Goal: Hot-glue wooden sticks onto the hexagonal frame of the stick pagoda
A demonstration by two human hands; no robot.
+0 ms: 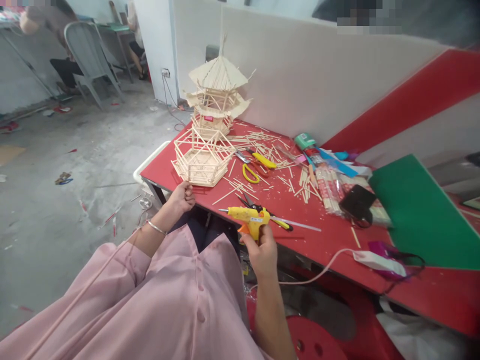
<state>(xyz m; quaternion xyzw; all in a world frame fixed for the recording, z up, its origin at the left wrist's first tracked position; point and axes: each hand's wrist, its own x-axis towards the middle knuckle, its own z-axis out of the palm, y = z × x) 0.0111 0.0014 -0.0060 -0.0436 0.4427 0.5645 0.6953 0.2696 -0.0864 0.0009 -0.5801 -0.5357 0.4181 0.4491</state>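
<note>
My right hand (262, 250) grips a yellow hot glue gun (247, 216) with an orange trigger. Its nozzle points left, and a clear glue stick (296, 223) sticks out of its back. At the table's front edge my left hand (182, 198) is closed in a pinch, its fingertips right by the near side of an open hexagonal frame of thin wooden sticks (204, 167). Whatever is between those fingertips is too small to make out. Behind the frame stands a tiered stick pagoda (219, 75) with a pointed roof.
Loose sticks (258, 142) are scattered over the red table (202, 196). Yellow-handled scissors (250, 172) and black-and-yellow pliers (279, 225) lie there. Bagged sticks (330, 190), a black device (358, 202), a green board (427, 215) and a white power strip (378, 262) are to the right.
</note>
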